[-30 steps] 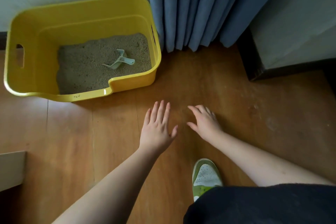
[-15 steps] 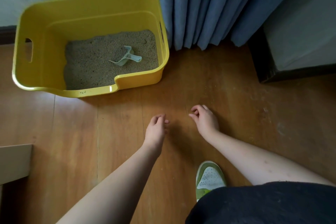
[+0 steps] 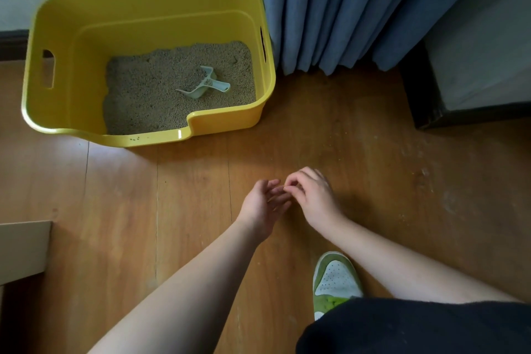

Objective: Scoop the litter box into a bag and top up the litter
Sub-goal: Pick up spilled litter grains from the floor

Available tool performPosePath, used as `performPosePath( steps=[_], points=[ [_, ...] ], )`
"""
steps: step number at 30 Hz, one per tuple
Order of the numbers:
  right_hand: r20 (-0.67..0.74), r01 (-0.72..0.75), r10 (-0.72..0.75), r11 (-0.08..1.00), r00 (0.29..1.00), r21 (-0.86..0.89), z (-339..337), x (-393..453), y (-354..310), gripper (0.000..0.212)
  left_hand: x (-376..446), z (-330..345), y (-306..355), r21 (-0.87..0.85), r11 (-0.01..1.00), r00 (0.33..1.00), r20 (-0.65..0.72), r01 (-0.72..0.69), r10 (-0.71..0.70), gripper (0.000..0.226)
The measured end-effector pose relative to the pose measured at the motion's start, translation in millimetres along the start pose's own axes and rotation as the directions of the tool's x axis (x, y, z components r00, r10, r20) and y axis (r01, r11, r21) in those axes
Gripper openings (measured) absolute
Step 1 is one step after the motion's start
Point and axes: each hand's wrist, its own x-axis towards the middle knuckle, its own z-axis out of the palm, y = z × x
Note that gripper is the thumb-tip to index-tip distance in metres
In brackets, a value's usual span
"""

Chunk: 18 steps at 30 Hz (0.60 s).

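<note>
The pale scoop (image 3: 205, 84) lies on the litter (image 3: 149, 95) in the yellow litter box (image 3: 86, 23), handle toward the right wall; above the floor (image 3: 115, 210), the left hand (image 3: 264, 204) is cupped open, palm up; the right hand (image 3: 313, 198) has its fingers (image 3: 293, 181) pinched at that palm, whether on anything I cannot tell.

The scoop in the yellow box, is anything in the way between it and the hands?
Nothing visible. The scoop lies on the litter in the open-topped litter box. Only bare wooden floor and the box's low front wall separate it from the left hand and right hand.
</note>
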Motion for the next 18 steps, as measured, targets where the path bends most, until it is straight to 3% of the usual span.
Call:
performPosePath(
  steps=[4,7,11,14,18],
  points=[
    [-0.041,0.027,-0.026,0.999,0.999,0.024,-3.9,-11.4,-7.7,0.013,0.8,10.5,-1.7,-0.071,0.997,0.999,0.001,0.043,-0.043,0.043],
    [-0.165,-0.094,0.100,0.995,0.981,0.040,-6.3,-6.1,13.8,0.016,2.4,8.4,-2.2,-0.076,0.997,0.999,-0.017,0.033,-0.035,0.042],
    [-0.081,-0.304,0.302,0.953,0.950,-0.008,6.9,11.6,44.7,0.022,4.0,-1.5,-1.1,-0.057,0.998,0.998,-0.051,0.025,-0.028,0.044],
    [-0.039,-0.347,0.346,0.938,0.937,-0.018,20.2,23.2,49.6,0.023,3.5,-6.5,1.4,-0.078,0.996,0.998,-0.030,0.053,-0.055,0.050],
    [-0.118,-0.368,0.362,0.929,0.925,-0.035,28.7,31.0,46.5,0.017,1.2,-7.1,8.1,-0.102,0.993,0.998,-0.007,0.059,-0.060,0.053]
  ],
)
